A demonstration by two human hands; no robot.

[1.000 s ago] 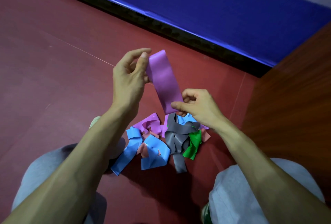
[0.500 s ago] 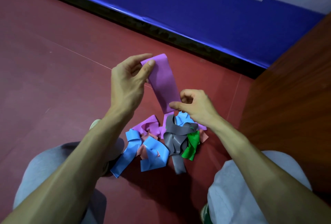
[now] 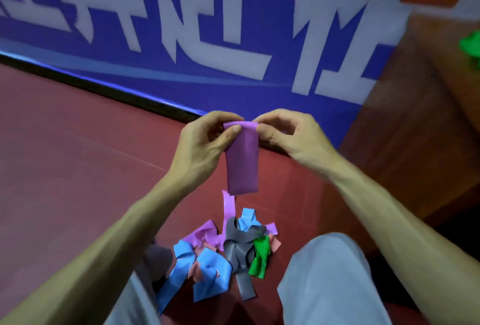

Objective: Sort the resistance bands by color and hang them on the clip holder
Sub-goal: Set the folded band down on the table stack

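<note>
Nearest, grey trousers (image 3: 324, 285) covered both knees, and between them a pile (image 3: 220, 254) of bands lay tangled on the red floor (image 3: 65, 155), closer to its right edge than to its far edge. In the pile, blue bands (image 3: 207, 272) lay at the left, a grey band (image 3: 239, 249) in the middle, and a green band (image 3: 259, 259) touched the grey one's right side. Crumpled purple and pink strips showed under and behind them, so no band lay free of the others.

Above the pile's far side, both bare forearms reached forward and met. The left hand (image 3: 205, 142) and the right hand (image 3: 288, 135) each pinched a top corner of a purple band (image 3: 242, 163) between thumb and forefinger, the other fingers curled. The band hung flat and upright, with its lower end clear of the pile.

Along the floor's far edge ran a black strip, and above it stood a blue banner (image 3: 155, 70) with large white characters, too blurred to read. At the right edge rose a brown wooden panel (image 3: 415, 142). On top of it, at the far right, sat something green (image 3: 471, 46), cut off by the frame.
</note>
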